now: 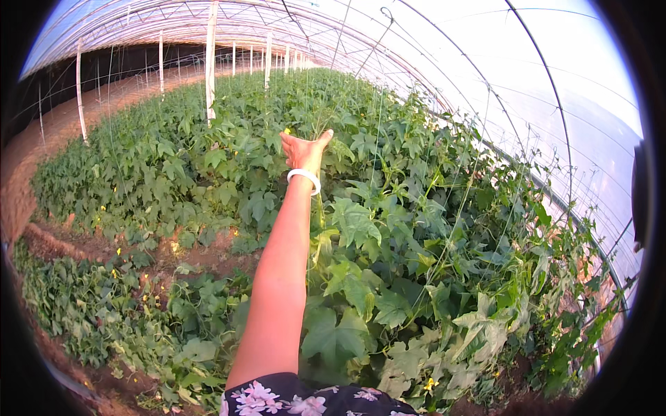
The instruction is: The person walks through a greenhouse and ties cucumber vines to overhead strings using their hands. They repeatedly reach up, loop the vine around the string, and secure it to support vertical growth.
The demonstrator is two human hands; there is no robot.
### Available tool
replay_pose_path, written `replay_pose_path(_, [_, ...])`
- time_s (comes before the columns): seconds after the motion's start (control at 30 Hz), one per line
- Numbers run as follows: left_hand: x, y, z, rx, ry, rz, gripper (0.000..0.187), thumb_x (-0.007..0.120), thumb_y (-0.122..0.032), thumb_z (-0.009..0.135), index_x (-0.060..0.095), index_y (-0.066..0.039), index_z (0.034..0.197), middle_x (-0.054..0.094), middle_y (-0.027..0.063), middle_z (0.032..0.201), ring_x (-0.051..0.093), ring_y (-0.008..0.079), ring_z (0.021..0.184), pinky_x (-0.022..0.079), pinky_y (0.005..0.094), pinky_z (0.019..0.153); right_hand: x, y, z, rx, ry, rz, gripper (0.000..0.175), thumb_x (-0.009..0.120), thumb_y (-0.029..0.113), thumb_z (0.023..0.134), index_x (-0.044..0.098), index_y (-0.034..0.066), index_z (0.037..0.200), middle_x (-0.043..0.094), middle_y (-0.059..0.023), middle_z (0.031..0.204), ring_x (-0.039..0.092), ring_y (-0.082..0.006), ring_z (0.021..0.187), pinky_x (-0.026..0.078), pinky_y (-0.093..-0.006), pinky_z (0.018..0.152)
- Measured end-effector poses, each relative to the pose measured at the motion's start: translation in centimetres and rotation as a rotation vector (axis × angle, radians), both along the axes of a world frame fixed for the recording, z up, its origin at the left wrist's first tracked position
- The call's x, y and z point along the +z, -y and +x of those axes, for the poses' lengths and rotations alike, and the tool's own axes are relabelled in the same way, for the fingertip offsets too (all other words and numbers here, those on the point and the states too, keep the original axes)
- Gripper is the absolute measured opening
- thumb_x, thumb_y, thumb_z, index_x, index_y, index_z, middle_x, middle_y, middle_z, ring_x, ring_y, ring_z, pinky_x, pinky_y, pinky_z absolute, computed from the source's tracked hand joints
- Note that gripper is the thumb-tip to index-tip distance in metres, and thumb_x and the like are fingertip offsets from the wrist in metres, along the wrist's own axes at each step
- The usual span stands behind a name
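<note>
My left hand [306, 151] reaches straight out over the vines, a white bangle [304, 180] around its wrist. Thumb and fingers are spread wide apart in a V, with no object visible between them. Thin vine tips [321, 122] show just beyond the gap; contact with them cannot be made out. Below the wrist, a pale stem [318, 244] hangs beside my forearm among broad lobed leaves [356, 223]. These climbing plants, luffa-like in leaf, carry small yellow flowers, one of them [431, 384] low at the front. My right hand is out of view.
Strings [460, 208] run upward from the plants. White posts [210, 62] stand on the left, near a bare earth path [52, 125]. Curved metal ribs [546, 73] carry the plastic film [588, 125] on the right. Lower vines [104, 307] sprawl over soil at left.
</note>
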State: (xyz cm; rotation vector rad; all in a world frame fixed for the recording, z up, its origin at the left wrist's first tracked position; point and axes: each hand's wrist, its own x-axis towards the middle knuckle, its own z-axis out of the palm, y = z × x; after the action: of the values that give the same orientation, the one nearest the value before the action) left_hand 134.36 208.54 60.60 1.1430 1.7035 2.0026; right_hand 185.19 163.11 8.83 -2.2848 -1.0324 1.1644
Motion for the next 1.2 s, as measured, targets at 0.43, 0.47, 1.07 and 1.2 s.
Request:
replay_pose_path(0.43, [-10.0, -9.0, 31.0, -1.196, 0.216, -0.157, 0.132, 0.079, -0.058, 0.071, -0.006, 0.0, 0.153, 0.044, 0.0257, 0.145, 0.058, 0.0273, 0.12, 0.022, 0.0443, 0.116, 19.6, -12.3, 6.3, -0.299, 0.231, 0.877, 0.016, 0.06, 0.009, 0.093, 0.06, 0.0009, 0.107, 0.064, -0.008, 0.087, 0.058, -0.014, 0.075, 0.05, -0.0298, 0.07])
replay_pose_path(0.47, [-11.4, -7.9, 32.9, -1.23, 0.185, -0.057, 0.118, 0.077, -0.052, 0.078, 0.002, -0.001, 0.154, 0.062, 0.0214, 0.126, 0.07, 0.0203, 0.089, 0.026, 0.0446, 0.114, 21.7, -12.8, 5.7, -0.292, 0.274, 0.895, 0.018, 0.061, 0.009, 0.092, 0.06, 0.0035, 0.109, 0.065, -0.0099, 0.088, 0.06, -0.0167, 0.074, 0.051, -0.0323, 0.067])
replay_pose_path(1.07, [-24.3, 18.7, 29.7, -1.473, 0.585, -0.209, 0.065, 0.052, -0.053, 0.096, 0.059, 0.01, 0.109, 0.045, 0.0016, 0.06, 0.035, 0.0089, 0.053, 0.03, 0.0258, 0.051, 41.7, -31.7, 15.9, 0.353, -0.226, 1.363, 0.144, 0.076, 0.076, 0.058, -0.001, 0.0036, 0.155, 0.011, -0.0211, 0.16, 0.016, -0.0366, 0.148, 0.015, -0.0493, 0.119])
replay_pose_path(1.2, [-24.7, 22.8, 30.4, -1.423, 0.566, -0.188, 0.064, 0.05, -0.053, 0.097, 0.062, 0.01, 0.102, 0.051, 0.0062, 0.064, 0.038, 0.011, 0.053, 0.031, 0.0268, 0.051, 43.2, -38.9, 13.3, 0.392, 0.035, 1.37, 0.147, 0.088, 0.057, 0.058, -0.011, 0.0058, 0.154, 0.005, -0.0205, 0.161, 0.015, -0.0372, 0.148, 0.017, -0.0505, 0.119])
